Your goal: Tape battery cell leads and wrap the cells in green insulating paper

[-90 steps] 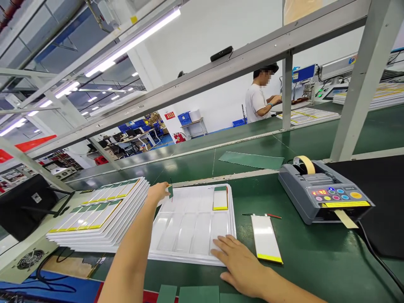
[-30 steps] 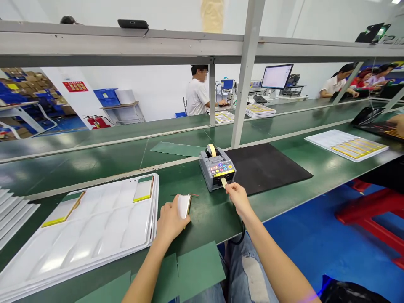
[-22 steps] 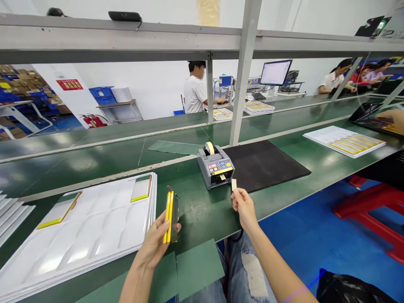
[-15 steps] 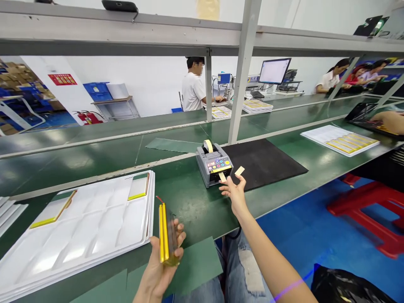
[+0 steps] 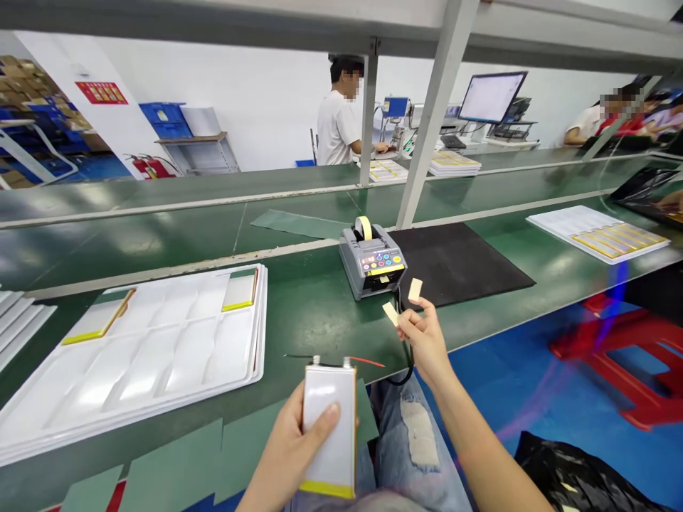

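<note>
My left hand (image 5: 299, 448) grips a silver battery pack (image 5: 329, 419) with yellow edges, thumb across its broad face; a red and a dark wire stick out at its top. My right hand (image 5: 424, 334) has its fingers closed on two short strips of cream tape, one (image 5: 390, 313) pointing left and one (image 5: 415, 289) standing up. Just beyond that hand sits a grey tape dispenser (image 5: 372, 259) with a tape roll on top and a small tape end in its slot. On the left, a stacked white tray (image 5: 171, 355) holds two batteries in its upper compartments.
A black mat (image 5: 469, 267) lies right of the dispenser. Further right is a white tray (image 5: 581, 220) with yellow-edged batteries. A metal post (image 5: 435, 114) rises behind the dispenser. Several people work across the bench. A red stool (image 5: 629, 363) and black bag (image 5: 581, 473) are at lower right.
My left hand has turned the battery from edge-on to face-on and moved right. My right hand has drawn back from the dispenser with a second tape strip. The view has shifted.
</note>
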`<state>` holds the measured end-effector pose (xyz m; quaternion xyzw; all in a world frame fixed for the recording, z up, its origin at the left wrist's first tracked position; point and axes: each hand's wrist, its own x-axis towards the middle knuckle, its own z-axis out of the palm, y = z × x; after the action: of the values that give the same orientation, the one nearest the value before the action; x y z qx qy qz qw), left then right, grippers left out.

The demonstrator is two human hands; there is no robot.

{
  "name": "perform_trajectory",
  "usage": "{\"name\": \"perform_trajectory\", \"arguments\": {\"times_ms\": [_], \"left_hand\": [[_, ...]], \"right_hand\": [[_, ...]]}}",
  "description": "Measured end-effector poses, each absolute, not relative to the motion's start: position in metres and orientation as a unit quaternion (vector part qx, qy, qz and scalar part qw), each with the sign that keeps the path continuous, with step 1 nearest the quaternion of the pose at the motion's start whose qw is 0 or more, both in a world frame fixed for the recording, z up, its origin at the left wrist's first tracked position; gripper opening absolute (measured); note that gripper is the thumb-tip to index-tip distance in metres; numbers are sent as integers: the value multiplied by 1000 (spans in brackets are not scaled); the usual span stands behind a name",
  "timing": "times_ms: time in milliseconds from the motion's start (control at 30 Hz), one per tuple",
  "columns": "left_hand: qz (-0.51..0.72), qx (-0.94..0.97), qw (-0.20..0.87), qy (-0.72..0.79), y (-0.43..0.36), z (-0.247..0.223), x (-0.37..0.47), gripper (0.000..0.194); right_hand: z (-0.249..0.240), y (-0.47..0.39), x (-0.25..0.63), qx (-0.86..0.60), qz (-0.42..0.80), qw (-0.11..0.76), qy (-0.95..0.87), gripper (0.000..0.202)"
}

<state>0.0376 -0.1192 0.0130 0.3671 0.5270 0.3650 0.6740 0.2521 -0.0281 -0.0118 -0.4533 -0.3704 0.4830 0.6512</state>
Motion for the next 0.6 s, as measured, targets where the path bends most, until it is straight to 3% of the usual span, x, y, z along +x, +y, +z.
{"name": "perform_trajectory", "arguments": {"times_ms": [300,600], "left_hand": [[208,553,685,427,-131,26,49,32],[167,613,645,425,-129,33,52,30]], "right_hand": [[47,-75,257,-337,574,346,-661,46],[43,-78,256,-330,585,265,-692,53]]}}
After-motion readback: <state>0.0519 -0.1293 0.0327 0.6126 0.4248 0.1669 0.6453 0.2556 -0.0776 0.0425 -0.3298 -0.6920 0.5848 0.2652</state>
